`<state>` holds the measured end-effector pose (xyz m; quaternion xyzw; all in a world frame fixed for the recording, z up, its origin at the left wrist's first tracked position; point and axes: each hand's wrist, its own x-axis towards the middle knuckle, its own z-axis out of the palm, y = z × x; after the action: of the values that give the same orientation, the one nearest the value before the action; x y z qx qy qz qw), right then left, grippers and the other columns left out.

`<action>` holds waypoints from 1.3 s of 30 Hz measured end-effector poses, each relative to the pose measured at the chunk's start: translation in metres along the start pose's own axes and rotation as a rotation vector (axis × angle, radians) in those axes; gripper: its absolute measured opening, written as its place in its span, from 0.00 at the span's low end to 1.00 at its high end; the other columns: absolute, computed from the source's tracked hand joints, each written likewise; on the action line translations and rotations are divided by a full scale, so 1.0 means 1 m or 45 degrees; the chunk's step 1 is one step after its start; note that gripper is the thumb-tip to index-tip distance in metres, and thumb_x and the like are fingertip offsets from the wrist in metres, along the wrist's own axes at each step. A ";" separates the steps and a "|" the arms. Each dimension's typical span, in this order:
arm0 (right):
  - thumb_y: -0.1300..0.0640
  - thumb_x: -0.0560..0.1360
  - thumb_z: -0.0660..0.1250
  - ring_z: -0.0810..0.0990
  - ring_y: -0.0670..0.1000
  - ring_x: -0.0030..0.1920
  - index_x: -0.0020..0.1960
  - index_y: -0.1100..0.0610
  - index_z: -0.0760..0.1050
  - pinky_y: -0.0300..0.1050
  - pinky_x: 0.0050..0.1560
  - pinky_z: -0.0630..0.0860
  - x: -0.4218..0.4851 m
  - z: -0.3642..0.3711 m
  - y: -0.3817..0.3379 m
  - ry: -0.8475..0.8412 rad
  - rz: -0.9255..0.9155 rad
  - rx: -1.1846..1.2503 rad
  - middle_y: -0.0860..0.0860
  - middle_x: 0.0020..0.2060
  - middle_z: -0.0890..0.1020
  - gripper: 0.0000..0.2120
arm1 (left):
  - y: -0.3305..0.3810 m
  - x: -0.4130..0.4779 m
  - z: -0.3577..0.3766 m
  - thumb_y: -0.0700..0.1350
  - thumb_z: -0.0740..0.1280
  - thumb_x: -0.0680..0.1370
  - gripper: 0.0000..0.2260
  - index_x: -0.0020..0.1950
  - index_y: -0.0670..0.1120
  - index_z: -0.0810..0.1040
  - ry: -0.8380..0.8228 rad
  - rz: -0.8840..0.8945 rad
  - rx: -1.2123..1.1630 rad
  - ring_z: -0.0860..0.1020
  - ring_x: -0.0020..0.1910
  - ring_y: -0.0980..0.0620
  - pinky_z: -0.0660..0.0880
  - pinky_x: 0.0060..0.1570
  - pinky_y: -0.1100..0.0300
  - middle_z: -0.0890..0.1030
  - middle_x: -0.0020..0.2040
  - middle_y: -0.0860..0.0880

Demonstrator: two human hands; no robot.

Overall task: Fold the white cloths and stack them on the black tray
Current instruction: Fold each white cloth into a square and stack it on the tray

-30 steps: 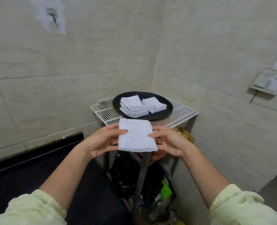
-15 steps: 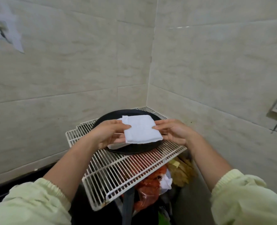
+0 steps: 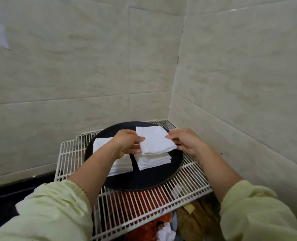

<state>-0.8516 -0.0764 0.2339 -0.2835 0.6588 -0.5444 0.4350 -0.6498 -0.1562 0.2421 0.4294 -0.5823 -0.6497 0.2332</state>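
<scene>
I hold a folded white cloth flat between both hands, just above the right stack of folded cloths on the round black tray. My left hand pinches its left edge and my right hand pinches its right edge. A second, taller stack of folded white cloths lies on the tray's left half, partly hidden by my left forearm.
The tray rests on a white wire rack pushed into a corner of beige tiled walls. Under the rack lie red, orange and white bags or rags. A black surface runs along the left wall's base.
Both hands carried the folded cloth forward from in front of the rack to above the tray's right stack. My view has come closer to the corner.
</scene>
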 end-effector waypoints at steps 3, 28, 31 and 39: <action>0.70 0.71 0.70 0.80 0.49 0.36 0.44 0.59 0.78 0.40 0.35 0.76 0.013 -0.001 0.004 -0.005 -0.022 -0.094 0.54 0.36 0.82 0.07 | -0.004 0.008 0.002 0.37 0.71 0.75 0.04 0.47 0.41 0.77 0.029 -0.037 0.036 0.82 0.36 0.49 0.78 0.31 0.61 0.82 0.43 0.43; 0.63 0.72 0.73 0.74 0.48 0.30 0.45 0.57 0.77 0.39 0.30 0.69 0.026 -0.001 0.030 -0.044 -0.177 -0.542 0.52 0.32 0.78 0.05 | -0.024 0.015 0.008 0.38 0.71 0.76 0.10 0.55 0.40 0.76 0.269 0.000 0.398 0.82 0.33 0.46 0.81 0.31 0.58 0.82 0.41 0.40; 0.61 0.70 0.75 0.79 0.51 0.37 0.41 0.54 0.76 0.44 0.37 0.76 0.025 0.001 0.035 -0.005 -0.247 -0.667 0.53 0.38 0.81 0.08 | -0.028 0.013 0.009 0.39 0.72 0.75 0.13 0.57 0.41 0.74 0.311 0.018 0.427 0.82 0.33 0.46 0.81 0.33 0.57 0.82 0.42 0.40; 0.54 0.71 0.73 0.79 0.51 0.48 0.52 0.56 0.78 0.44 0.47 0.74 0.013 0.009 0.033 0.211 -0.540 -1.082 0.50 0.46 0.79 0.11 | -0.034 0.013 0.005 0.44 0.70 0.76 0.13 0.59 0.46 0.74 0.519 0.309 0.880 0.82 0.34 0.47 0.81 0.41 0.53 0.81 0.44 0.46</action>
<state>-0.8468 -0.0837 0.1983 -0.5198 0.7831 -0.3246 0.1060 -0.6537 -0.1562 0.2053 0.5303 -0.7546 -0.2855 0.2607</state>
